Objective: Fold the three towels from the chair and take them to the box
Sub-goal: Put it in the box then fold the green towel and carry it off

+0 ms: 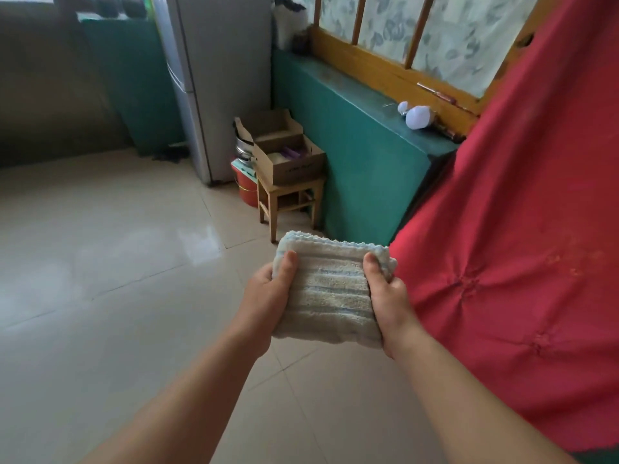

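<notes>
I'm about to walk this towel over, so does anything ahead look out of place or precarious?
The folded towel sits neatly between the left hand and right hand. Two loose light bulbs lie on the green ledge and could roll. The cardboard box looks stable on its stool.
</notes>
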